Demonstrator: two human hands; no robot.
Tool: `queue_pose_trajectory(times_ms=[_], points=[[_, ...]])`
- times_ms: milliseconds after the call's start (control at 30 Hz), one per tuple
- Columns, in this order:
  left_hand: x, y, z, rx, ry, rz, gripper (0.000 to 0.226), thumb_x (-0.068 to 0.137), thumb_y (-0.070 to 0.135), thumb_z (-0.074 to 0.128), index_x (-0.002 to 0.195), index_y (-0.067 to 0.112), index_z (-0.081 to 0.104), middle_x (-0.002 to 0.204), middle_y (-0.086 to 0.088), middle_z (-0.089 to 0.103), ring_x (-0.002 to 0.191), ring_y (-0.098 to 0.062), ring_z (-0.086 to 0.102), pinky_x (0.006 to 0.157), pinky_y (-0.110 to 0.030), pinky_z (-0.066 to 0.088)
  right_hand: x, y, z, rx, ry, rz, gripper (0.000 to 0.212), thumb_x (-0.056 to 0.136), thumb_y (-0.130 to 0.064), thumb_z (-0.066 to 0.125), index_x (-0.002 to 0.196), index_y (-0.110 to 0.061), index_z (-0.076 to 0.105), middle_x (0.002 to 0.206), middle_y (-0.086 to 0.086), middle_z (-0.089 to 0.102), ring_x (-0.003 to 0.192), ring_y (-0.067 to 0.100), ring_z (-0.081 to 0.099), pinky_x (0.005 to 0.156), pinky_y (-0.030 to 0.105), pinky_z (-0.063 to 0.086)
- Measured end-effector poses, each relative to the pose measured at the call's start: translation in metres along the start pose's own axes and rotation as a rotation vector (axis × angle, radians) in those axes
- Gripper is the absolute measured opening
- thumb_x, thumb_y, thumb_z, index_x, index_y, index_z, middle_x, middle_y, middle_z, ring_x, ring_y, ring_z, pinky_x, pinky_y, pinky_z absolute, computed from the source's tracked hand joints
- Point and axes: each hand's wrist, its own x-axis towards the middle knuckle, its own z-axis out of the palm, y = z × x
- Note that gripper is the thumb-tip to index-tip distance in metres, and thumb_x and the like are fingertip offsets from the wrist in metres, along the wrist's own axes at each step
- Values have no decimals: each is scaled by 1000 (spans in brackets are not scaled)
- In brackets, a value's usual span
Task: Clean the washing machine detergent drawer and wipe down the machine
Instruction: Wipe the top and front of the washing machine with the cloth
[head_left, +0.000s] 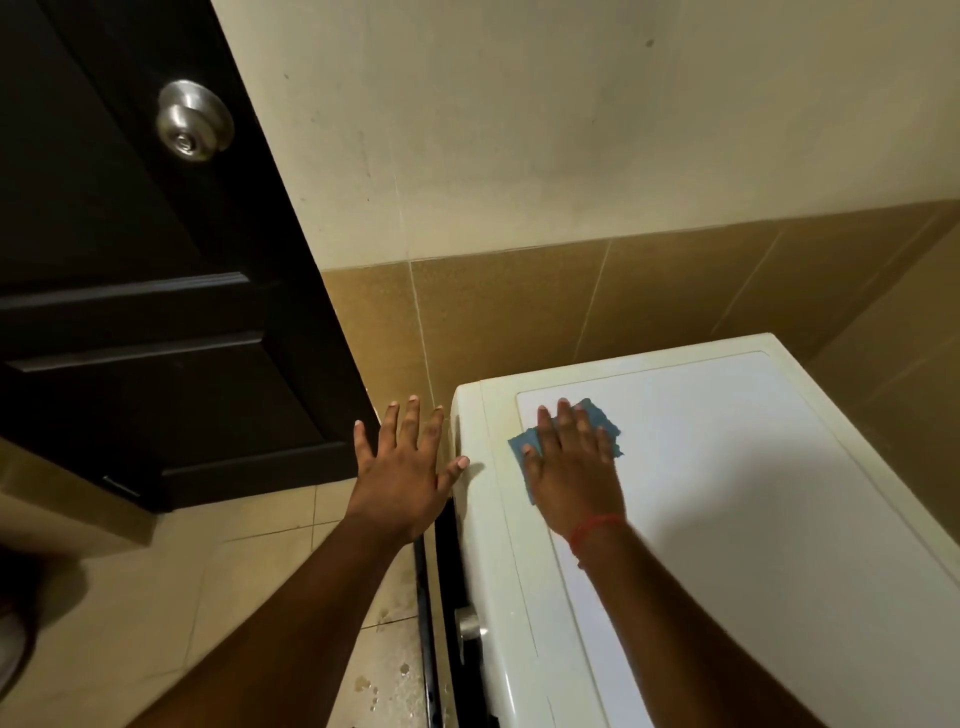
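Note:
The white washing machine (753, 493) fills the lower right, seen from above, with its flat top panel facing me. A blue cloth (605, 423) lies on the top near the machine's far left corner. My right hand (571, 467) presses flat on the cloth with straight fingers. My left hand (405, 467) hovers just left of the machine with fingers spread, its thumb touching the machine's rounded left edge. A metal dial (469, 623) shows on the machine's dark front, low in the frame. The detergent drawer is not in view.
A dark wooden door (145, 312) with a metal knob (195, 120) stands at the left. Tan wall tiles (519, 312) run behind the machine. The beige floor tiles (234, 597) below my left arm carry wet spots near the machine's base.

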Motion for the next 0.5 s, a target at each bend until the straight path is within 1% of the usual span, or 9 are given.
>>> queue_pose_trajectory(times_ms=[33,67,167,200,267,333,433,467,500], points=[[-3,6,-1,-6,-3,-1,82,86,71,-5,157,29,-6,165,-4,-13,151,-28,-16,118,-62,-8,-7,-4,-1,22,-17,17,66,97,-49,6,154,-19,23,160,11,22,149,34,15,119,53,15],[-5,13,-2,-12,-5,-3,83,85,71,-6,157,28,-6,165,-5,-12,151,-28,-16,118,-62,-8,-16,-10,-2,49,-43,-41,65,98,-50,9,153,-20,25,160,10,23,149,33,16,119,54,15],[-9,30,-4,-20,0,-8,83,85,71,-5,157,29,-6,166,-5,-10,152,-28,-14,119,-60,-9,-38,-2,-1,32,-57,-330,61,100,-51,9,153,-23,24,161,6,22,150,29,13,119,53,15],[-10,36,-4,-24,5,-9,82,86,71,-3,157,29,-6,166,-5,-10,152,-28,-14,118,-60,-9,-38,14,-4,32,-66,-333,63,100,-50,5,154,-22,23,161,7,22,150,28,12,119,52,16],[-14,45,-1,-37,6,-14,81,88,71,1,157,29,-6,166,-5,-9,152,-28,-14,118,-60,-10,-38,42,-5,19,-20,-169,68,98,-49,-1,154,-18,23,160,10,23,149,31,14,118,53,20],[-17,52,0,-36,6,-27,79,90,71,4,157,29,-7,166,-4,-10,152,-27,-14,118,-60,-10,-50,43,-9,31,-42,-60,68,99,-50,3,153,-15,25,159,12,25,148,33,18,117,54,21],[-21,66,-2,-40,-6,-39,79,91,71,5,157,29,-9,166,-4,-12,152,-28,-15,119,-61,-8,-69,47,-8,14,-65,-329,61,102,-48,11,153,-17,26,160,9,24,149,30,18,117,52,20],[-21,72,-2,-38,-9,-35,81,89,73,2,156,29,-9,166,-4,-12,152,-28,-15,119,-61,-8,-66,61,-10,11,-63,-360,61,102,-47,12,153,-17,27,160,8,25,148,29,20,118,51,21],[-23,78,-1,-35,-8,-26,83,87,75,-3,156,30,-9,165,-4,-13,151,-28,-15,119,-60,-9,-60,78,-10,9,-45,-310,61,102,-46,12,152,-17,28,159,8,26,147,30,22,118,51,22]])
